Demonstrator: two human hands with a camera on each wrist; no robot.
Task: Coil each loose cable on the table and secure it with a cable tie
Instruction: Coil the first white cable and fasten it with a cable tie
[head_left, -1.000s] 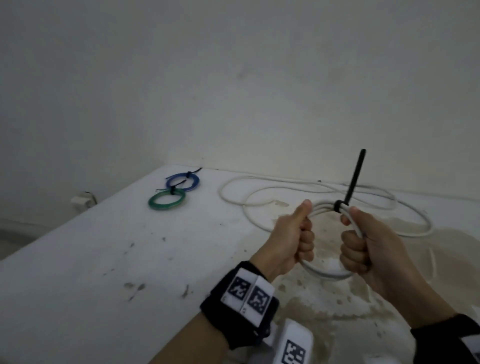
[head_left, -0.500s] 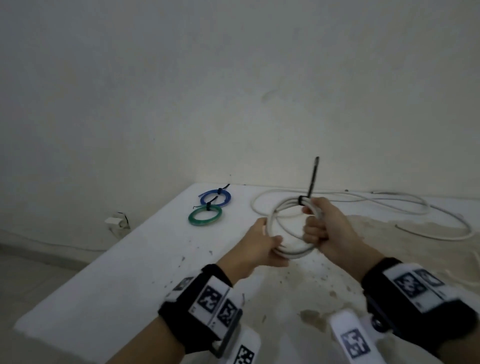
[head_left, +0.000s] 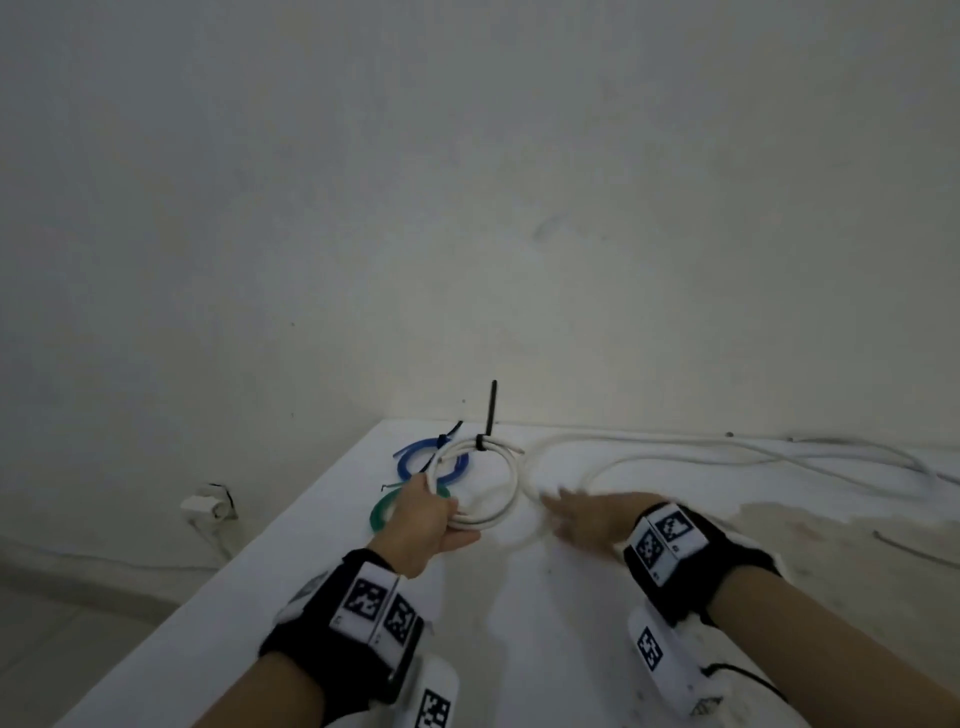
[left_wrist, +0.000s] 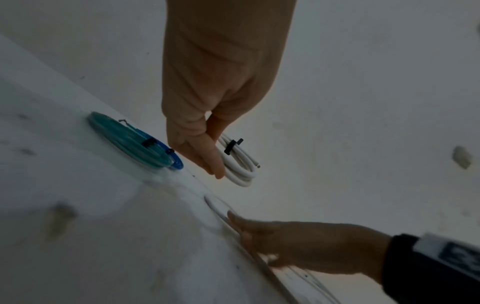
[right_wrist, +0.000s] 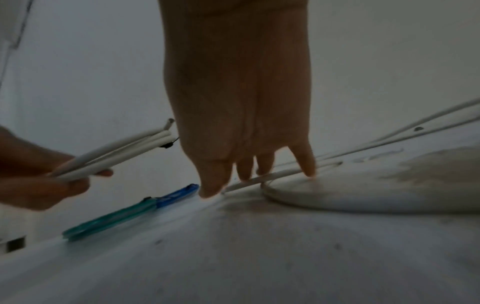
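Left hand (head_left: 423, 525): grips tied white coil (head_left: 498, 499) above table (head_left: 260, 597).
Right hand (head_left: 587, 519): fingers extended, touching loose white cable (head_left: 675, 457).

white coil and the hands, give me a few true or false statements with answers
1. The left hand holds the white coil. True.
2. A black cable tie is on the white coil. True.
3. The right hand grips the white coil. False: its fingers are straight, reaching to the loose white cable on the table.
4. The green coil lies apart from the blue coil. False: they overlap.
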